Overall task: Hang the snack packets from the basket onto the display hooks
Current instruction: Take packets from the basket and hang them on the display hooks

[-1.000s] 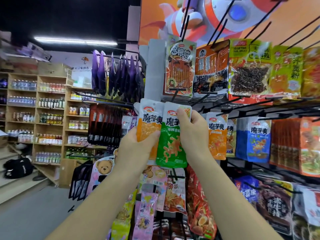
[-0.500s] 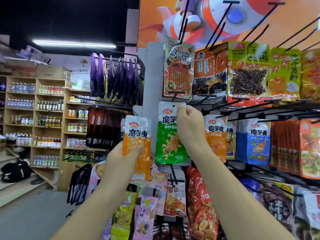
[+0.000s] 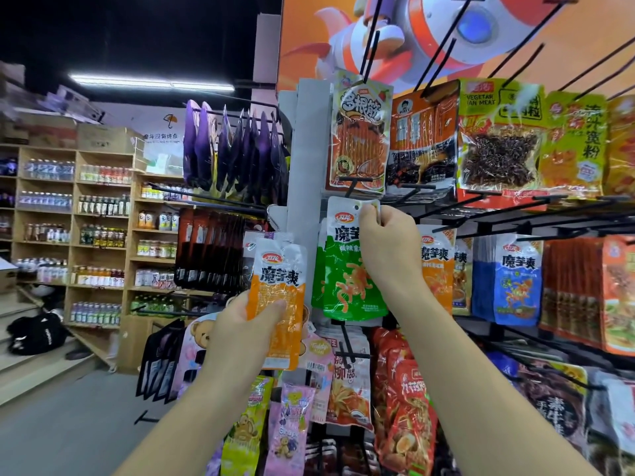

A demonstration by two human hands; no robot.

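**Lining up for the hang**

The right hand [image 3: 385, 245] pinches the top edge of the glossy green foil snack packet [image 3: 347, 280] with curled fingers [image 3: 372, 211]. The packet's long axis is vertical and its punch hole sits just below the black wire hook [image 3: 354, 187]. The left hand [image 3: 240, 324] grips the orange foil packet [image 3: 278, 304] lower left, further from the hook.

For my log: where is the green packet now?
Head view, centre: the green packet is pinched at its top by the right hand, just right of the orange packet in the left hand.
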